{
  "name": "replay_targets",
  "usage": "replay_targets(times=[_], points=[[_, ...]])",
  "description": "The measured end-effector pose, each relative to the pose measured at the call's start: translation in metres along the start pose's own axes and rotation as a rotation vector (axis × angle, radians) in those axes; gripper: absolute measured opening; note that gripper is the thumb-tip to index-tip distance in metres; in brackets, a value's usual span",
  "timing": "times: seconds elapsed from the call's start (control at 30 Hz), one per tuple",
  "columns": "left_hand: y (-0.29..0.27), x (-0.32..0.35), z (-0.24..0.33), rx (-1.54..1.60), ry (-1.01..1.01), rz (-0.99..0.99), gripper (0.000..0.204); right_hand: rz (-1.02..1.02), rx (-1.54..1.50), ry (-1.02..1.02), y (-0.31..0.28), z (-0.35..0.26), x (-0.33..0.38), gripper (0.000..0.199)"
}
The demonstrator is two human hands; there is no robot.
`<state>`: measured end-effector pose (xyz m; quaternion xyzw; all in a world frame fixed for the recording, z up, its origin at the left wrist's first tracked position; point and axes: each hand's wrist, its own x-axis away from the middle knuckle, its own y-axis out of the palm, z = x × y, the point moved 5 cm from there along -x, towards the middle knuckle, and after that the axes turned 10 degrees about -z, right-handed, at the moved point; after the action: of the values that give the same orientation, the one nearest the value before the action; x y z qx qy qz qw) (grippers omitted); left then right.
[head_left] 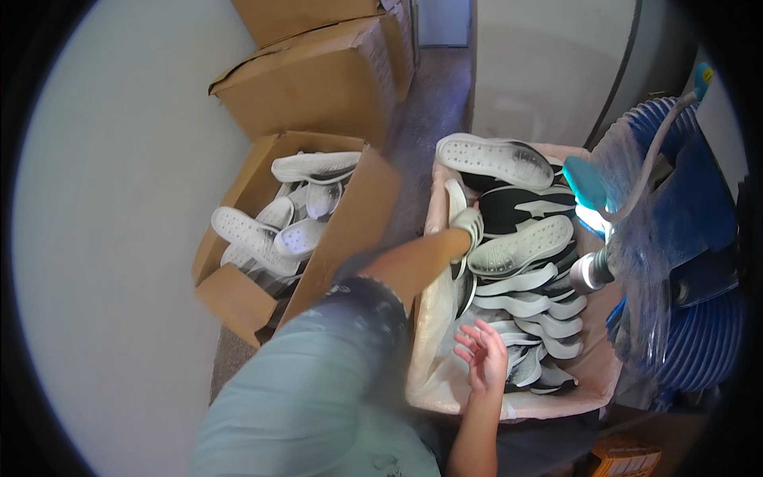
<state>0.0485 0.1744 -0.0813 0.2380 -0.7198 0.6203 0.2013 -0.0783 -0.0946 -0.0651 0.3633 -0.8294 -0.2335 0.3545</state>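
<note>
A pale pink bin (433,374) holds several black shoes with white soles (520,246), stacked on their sides. My left hand (467,230) reaches over the bin's left wall and closes around the toe of a white-soled shoe (457,199); the fingers are mostly hidden by it. My right hand (483,356) hovers over the near part of the bin, palm up and fingers spread, holding nothing. It is just above the nearest shoes (540,370).
An open cardboard box (238,298) at the left holds several white-soled shoes (274,230). Closed cardboard boxes (318,79) stand behind it. A blue machine (691,238) draped in clear plastic, with a teal nozzle (586,183), crowds the bin's right side. A pale wall runs along the left.
</note>
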Motion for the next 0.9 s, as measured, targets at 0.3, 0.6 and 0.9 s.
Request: replay_targets(times=[0.3,0.6,0.9], points=[[0.029,-0.016,0.036,0.073,0.081,-0.100,0.027,0.109,0.046,-0.072,-0.023,-0.013,0.028,0.036],[0.016,-0.031,0.074,-0.022,0.165,-0.169,0.028,0.152,-0.043,-0.098,-0.040,-0.024,0.045,0.033],[0.032,-0.003,0.043,-0.176,0.170,-0.311,0.029,0.063,-0.072,-0.114,-0.041,-0.030,0.047,0.032]])
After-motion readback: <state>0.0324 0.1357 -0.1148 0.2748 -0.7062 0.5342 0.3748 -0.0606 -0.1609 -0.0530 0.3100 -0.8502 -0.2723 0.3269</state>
